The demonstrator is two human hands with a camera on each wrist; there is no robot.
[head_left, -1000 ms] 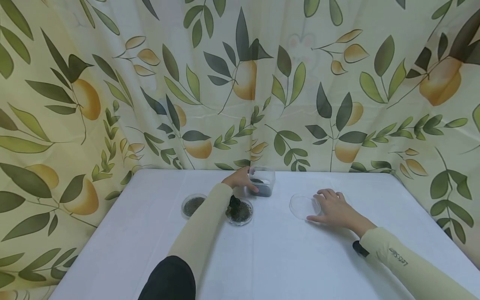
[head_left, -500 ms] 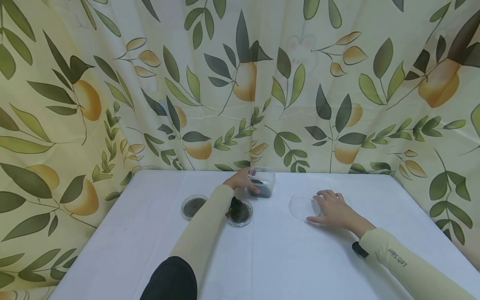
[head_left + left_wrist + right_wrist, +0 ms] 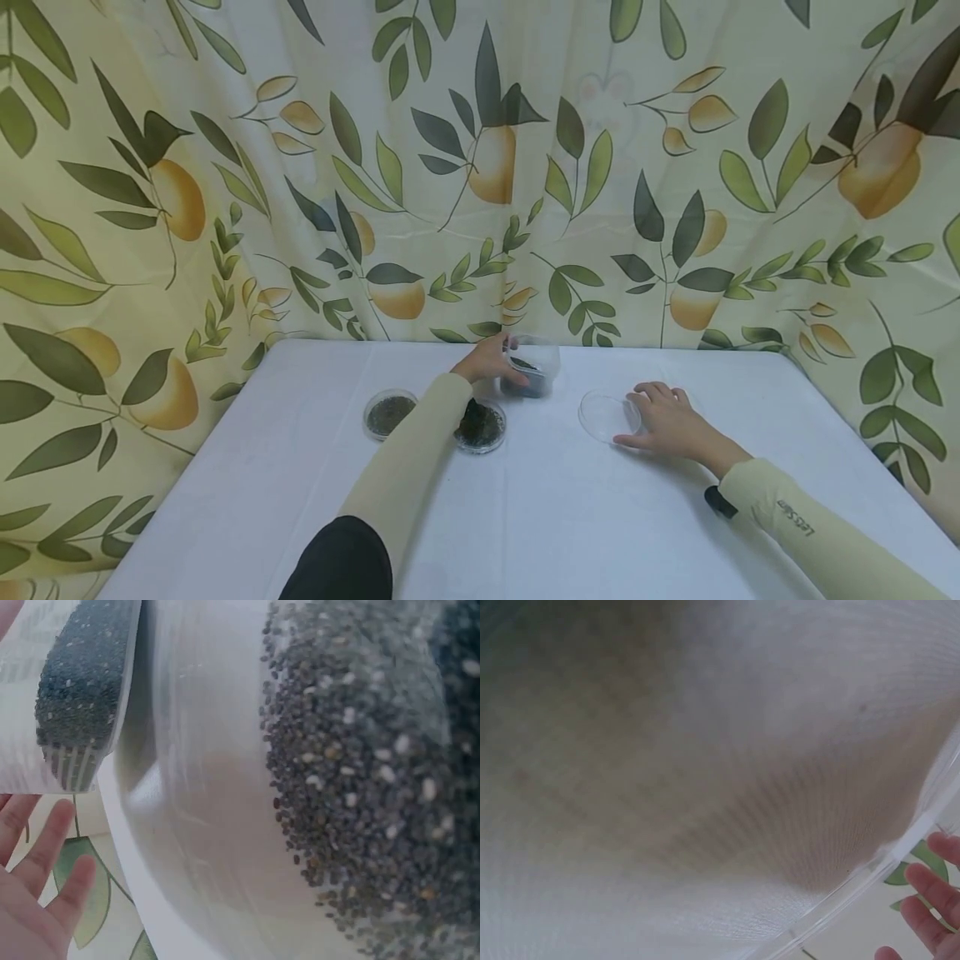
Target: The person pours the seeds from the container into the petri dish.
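My left hand grips a clear square plastic container at the back of the table, with thumb in front and fingers behind. Small dark seeds fill its lower part; in the left wrist view the container leans and the seeds slope to one side. Below that wrist sits a round clear dish of dark seeds, seen close up in the left wrist view with pale specks among the seeds. To the right, my right hand holds a clear round dish by its right side, thumb and fingertips at the rim.
Another round dish of dark seeds stands left of my left forearm, partly overlapped by the sleeve. A white cloth covers the table. Behind its back edge hangs a curtain printed with leaves and fruit.
The square container has shifted slightly right and tipped in my left hand, which moved along with it. My right hand and the dish there stay in place.
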